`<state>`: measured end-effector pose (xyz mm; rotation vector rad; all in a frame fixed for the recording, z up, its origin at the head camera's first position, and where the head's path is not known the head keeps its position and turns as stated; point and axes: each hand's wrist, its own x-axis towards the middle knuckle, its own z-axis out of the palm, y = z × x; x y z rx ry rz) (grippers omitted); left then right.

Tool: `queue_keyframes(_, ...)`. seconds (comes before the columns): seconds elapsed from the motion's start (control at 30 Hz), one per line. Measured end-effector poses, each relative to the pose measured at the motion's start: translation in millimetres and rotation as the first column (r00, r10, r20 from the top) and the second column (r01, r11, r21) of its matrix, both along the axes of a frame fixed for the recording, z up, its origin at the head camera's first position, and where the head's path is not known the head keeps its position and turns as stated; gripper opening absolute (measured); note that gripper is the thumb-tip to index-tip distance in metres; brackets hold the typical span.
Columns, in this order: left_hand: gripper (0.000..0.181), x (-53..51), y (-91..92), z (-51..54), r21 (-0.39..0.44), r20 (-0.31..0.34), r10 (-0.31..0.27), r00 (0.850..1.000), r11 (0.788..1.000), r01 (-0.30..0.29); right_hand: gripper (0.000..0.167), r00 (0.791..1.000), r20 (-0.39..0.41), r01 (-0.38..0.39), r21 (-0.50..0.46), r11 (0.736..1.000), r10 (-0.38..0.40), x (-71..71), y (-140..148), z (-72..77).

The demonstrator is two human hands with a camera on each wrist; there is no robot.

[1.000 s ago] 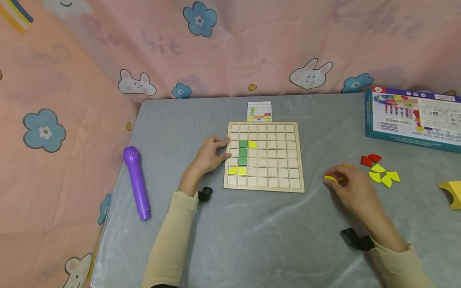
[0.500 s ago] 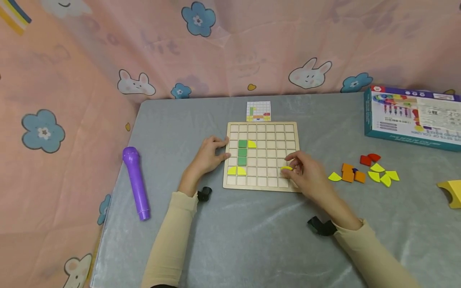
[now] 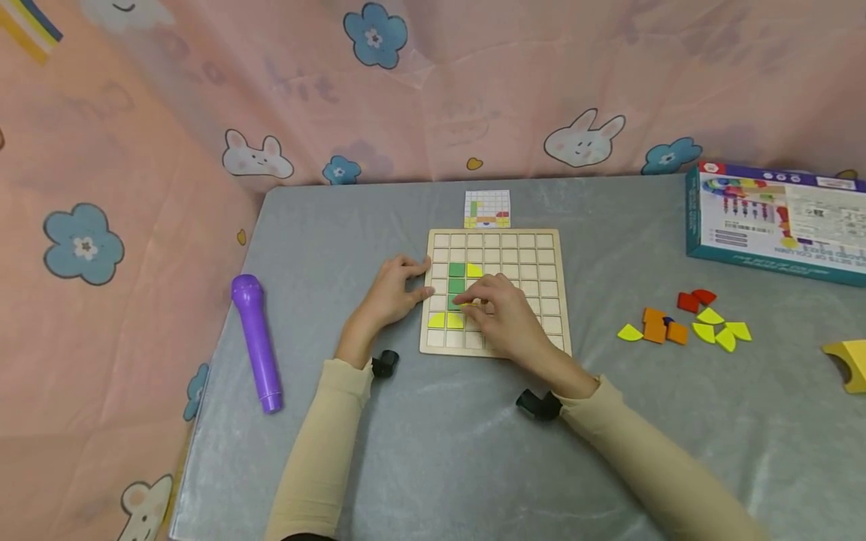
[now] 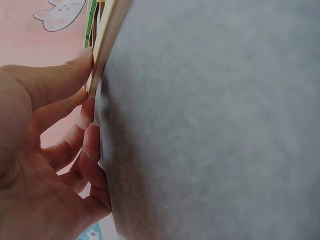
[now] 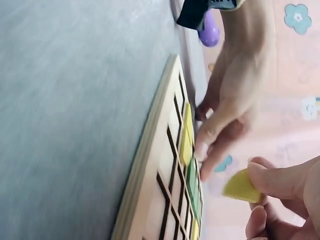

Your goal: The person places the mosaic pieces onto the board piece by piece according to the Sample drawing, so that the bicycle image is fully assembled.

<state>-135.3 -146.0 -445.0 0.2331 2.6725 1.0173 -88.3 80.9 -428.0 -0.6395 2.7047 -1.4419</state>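
Observation:
A wooden grid board (image 3: 502,248) lies flat on the grey-covered table. Against its left edge rest the thumb and a fingertip of my left hand (image 3: 394,291); the left wrist view (image 4: 55,135) shows them touching the rim. Over the board, my right hand (image 3: 504,319) pinches a yellow quarter-circle tile (image 5: 241,187) between thumb and finger, raised above the surface in the right wrist view. Green square tiles (image 3: 456,285) form a column on the grid. One yellow quarter-circle (image 3: 475,270) sits beside the top green square, and two yellow quarter-circles (image 3: 446,321) lie below.
A small pattern card (image 3: 487,209) lies behind the board. To the right are loose orange squares (image 3: 655,331), yellow pieces (image 3: 726,340) and red pieces (image 3: 688,302). A box (image 3: 778,225), a yellow arch block (image 3: 849,364) and a purple microphone (image 3: 258,346) stand farther out.
My right hand has carried the yellow quarter-circle tile left from the loose pieces to over the board, near the green column. The left hand has stayed at the board's edge.

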Motion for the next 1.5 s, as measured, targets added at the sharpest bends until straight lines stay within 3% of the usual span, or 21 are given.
queue_keyframes(0.1,0.058,-0.7,0.3,-0.2,-0.002,-0.004,-0.003,1.000,1.000,0.003,0.017,0.999,0.014,-0.044,-0.001,0.999,0.044,0.2,-9.2,-1.9)
queue_keyframes(0.3,0.058,-1.8,-0.1,-1.0,0.000,-0.013,-0.003,1.000,1.000,0.003,0.010,0.983,0.176,-0.054,-0.019,0.998,0.056,4.4,-25.9,-7.2)
queue_keyframes(0.4,0.058,-1.8,-0.5,-1.5,0.002,-0.019,-0.006,1.000,1.000,0.006,0.011,0.975,0.217,-0.055,-0.001,0.998,0.054,6.8,-33.3,-11.1)
queue_keyframes(0.77,0.058,-1.8,-0.9,-2.5,0.013,-0.025,-0.012,1.000,1.000,0.012,0.023,0.974,0.223,0.005,0.114,0.993,-0.030,10.7,-50.1,-14.4)
queue_keyframes(1.17,0.057,-1.6,-0.9,-2.3,-0.001,-0.024,-0.006,1.000,1.000,0.006,0.027,0.987,0.137,0.044,0.242,0.969,-0.079,7.9,-49.5,-17.4)
queue_keyframes(1.33,0.057,-1.3,0.1,-2.4,-0.003,-0.023,-0.006,1.000,1.000,0.006,0.024,0.986,0.132,0.069,0.232,0.970,-0.102,6.6,-36.5,-12.8)
queue_keyframes(1.5,0.058,-0.6,0.3,-2.3,0.002,-0.013,0.002,1.000,1.000,-0.002,0.020,0.977,0.159,0.106,0.232,0.967,-0.145,2.9,2.2,-3.7)
